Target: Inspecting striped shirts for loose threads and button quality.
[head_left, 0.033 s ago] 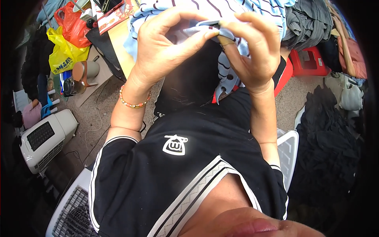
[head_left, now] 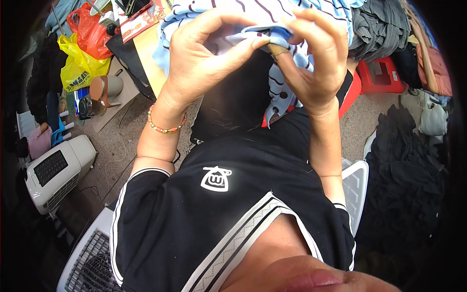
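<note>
As the head view has it, both hands are up at the cloth (head_left: 272,9), light blue with dark stripes, bunched over the bench (head_left: 146,54) with its near edge lifted between them. Left hand (head_left: 202,58): thumb and index clamped on that edge, palm off the cloth's left side, beaded bracelet (head_left: 168,127) on the wrist below the cloth. Right hand (head_left: 316,63): thumb against the same edge, index curled just above it, other fingers curled behind. Can't tell whether right thumb and index pinch the cloth; the fingertips blur. Edge stands open as a small fold between the two hands. A dotted tail (head_left: 281,100) hangs below the cloth, under the right hand.

Left of the cloth: red booklet (head_left: 141,27), then red bag (head_left: 90,31), with yellow bag (head_left: 80,63) just below that one. Lower left of the cloth: glass pot (head_left: 87,107), air cooler (head_left: 61,170) farther out. Right of the cloth: grey pile (head_left: 379,34), red stool (head_left: 382,75) under it. Lower right of the cloth, black heap (head_left: 408,185) on the floor (head_left: 355,134).
</note>
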Demonstrator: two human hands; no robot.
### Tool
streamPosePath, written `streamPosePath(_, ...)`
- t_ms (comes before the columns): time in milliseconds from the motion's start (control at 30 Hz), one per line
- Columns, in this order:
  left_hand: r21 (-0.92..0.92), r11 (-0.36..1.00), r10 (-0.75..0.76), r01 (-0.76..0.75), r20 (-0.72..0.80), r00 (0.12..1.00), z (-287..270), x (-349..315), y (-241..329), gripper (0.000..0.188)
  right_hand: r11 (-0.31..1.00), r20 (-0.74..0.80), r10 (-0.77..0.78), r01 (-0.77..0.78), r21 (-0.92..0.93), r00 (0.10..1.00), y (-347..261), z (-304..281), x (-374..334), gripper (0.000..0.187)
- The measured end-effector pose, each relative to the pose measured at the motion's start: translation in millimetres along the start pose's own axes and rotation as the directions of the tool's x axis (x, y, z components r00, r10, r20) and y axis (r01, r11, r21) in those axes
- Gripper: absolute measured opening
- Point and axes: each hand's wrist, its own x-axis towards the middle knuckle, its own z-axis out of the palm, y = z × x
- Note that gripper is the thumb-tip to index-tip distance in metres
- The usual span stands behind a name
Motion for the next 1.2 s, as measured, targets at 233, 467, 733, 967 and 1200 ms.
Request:
streamPosePath(233,0.271,0.926,0.262,-0.265,0.045,0.964,-2,8,-8,0.023,0.98,0.173,0.004,-0.038,0.194,0.985,8,-6,7,0.032)
streamPosePath(467,0.37,0.758,0.519,-0.537,0.155,0.84,-6,16,-15,0.027,0.892,0.274,0.296,-0.367,0.263,0.915,-4,-14,10,0.024)
streamPosePath(733,0.37,0.737,0.545,-0.566,0.169,0.821,-6,15,-17,0.027,0.826,0.346,0.348,-0.459,0.326,0.872,-8,-24,19,0.021)
streamPosePath(967,0.327,0.775,0.522,-0.541,0.153,0.839,-6,11,-16,0.025,0.631,0.431,0.505,-0.661,0.406,0.748,-9,-21,11,0.024)
streamPosePath(1200,0.107,0.92,0.362,-0.376,0.128,0.923,-6,6,-19,0.025,0.61,0.381,0.39,-0.544,0.575,0.839,6,-15,-6,0.02)
